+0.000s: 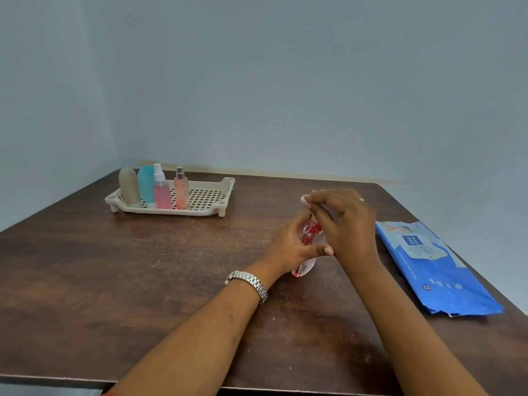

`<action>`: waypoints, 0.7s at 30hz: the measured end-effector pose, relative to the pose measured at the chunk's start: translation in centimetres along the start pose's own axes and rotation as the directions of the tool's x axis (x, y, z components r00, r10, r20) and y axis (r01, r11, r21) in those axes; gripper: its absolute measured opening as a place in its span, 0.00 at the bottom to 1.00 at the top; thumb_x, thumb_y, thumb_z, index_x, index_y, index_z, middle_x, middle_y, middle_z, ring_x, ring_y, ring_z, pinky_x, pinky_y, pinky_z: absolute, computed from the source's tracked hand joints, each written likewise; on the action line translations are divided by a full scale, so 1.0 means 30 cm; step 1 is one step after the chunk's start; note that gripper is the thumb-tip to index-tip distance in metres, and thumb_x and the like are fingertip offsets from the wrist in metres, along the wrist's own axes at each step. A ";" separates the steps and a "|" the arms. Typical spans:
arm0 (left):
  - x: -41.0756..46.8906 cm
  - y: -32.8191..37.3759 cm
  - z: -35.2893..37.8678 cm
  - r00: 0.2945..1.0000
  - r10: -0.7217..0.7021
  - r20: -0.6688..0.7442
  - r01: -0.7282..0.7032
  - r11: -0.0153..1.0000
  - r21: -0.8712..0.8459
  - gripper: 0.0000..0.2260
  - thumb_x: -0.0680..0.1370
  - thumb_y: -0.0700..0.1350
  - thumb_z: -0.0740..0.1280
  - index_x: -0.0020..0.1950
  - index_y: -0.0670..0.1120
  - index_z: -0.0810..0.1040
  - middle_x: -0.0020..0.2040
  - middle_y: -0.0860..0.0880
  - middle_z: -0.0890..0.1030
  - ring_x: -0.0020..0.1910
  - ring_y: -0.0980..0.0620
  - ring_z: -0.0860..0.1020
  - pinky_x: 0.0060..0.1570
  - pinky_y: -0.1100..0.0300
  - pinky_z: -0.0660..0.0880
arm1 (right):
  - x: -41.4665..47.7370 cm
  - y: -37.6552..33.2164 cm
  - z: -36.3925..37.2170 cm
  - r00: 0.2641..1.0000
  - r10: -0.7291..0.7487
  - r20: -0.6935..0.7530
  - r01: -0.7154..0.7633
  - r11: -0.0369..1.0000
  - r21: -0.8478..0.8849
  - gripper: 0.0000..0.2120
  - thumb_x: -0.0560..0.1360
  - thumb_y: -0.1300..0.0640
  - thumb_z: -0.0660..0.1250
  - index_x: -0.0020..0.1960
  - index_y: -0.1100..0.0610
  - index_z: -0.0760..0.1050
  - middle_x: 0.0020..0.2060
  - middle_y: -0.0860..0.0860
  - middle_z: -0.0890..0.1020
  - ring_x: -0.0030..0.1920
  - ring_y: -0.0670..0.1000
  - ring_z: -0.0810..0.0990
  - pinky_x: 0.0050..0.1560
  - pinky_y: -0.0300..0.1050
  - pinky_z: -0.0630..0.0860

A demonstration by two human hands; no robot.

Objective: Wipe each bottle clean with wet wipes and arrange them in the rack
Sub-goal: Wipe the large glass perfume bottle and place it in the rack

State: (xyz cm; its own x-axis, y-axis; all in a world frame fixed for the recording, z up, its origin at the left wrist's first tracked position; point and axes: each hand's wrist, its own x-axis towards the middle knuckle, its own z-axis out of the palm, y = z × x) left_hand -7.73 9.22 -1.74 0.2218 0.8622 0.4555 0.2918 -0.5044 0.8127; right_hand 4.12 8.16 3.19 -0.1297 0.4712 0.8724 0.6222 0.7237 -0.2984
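The left hand [297, 248] grips the red bottle [309, 238] by its body; the right hand [350, 224] pinches the wipe [304, 199] at its top. It seems light and probably slippery when wet.

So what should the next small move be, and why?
Probably slide the wipe down the red bottle: the right hand pinches it at the bottle's top, the left hand grips the body, so the lower part likely isn't wiped. The rack can wait.

wipe [303, 199] atop tilted red bottle [309, 238]; four bottles [161, 195] upright in rack [171, 212].
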 end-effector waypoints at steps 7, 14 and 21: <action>-0.005 0.002 0.004 1.000 0.014 0.012 -0.013 0.999 -0.038 0.45 0.55 0.79 0.64 0.66 0.55 0.69 0.61 0.54 0.77 0.60 0.58 0.77 0.59 0.63 0.73 | -0.012 -0.031 0.007 0.922 0.355 -0.154 -0.276 0.883 0.380 0.04 0.71 0.57 0.72 0.46 0.53 0.82 0.41 0.46 0.83 0.45 0.42 0.80 0.44 0.31 0.73; 0.001 -0.018 -0.006 1.000 0.017 -0.009 -0.017 0.999 -0.033 0.49 0.55 0.80 0.61 0.68 0.51 0.68 0.60 0.52 0.77 0.60 0.54 0.77 0.58 0.60 0.74 | -0.069 0.000 0.006 0.998 0.048 -0.035 -0.047 0.999 0.005 0.11 0.72 0.64 0.67 0.53 0.58 0.81 0.50 0.52 0.76 0.51 0.48 0.73 0.50 0.30 0.68; 0.003 -0.027 -0.010 1.000 -0.001 -0.018 0.000 0.998 -0.057 0.47 0.55 0.81 0.60 0.65 0.52 0.69 0.56 0.52 0.79 0.56 0.56 0.78 0.54 0.60 0.76 | -0.105 -0.016 -0.022 0.966 0.115 0.231 -0.123 0.992 0.019 0.13 0.75 0.66 0.65 0.58 0.57 0.79 0.46 0.45 0.72 0.45 0.37 0.72 0.47 0.24 0.68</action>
State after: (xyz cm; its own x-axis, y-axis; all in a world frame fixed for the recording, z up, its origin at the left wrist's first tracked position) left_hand -8.21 9.71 -2.23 0.2045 0.8635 0.4611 0.2382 -0.5007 0.8322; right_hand 4.74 6.00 0.83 -0.2315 0.6551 0.7192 0.6187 0.6696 -0.4109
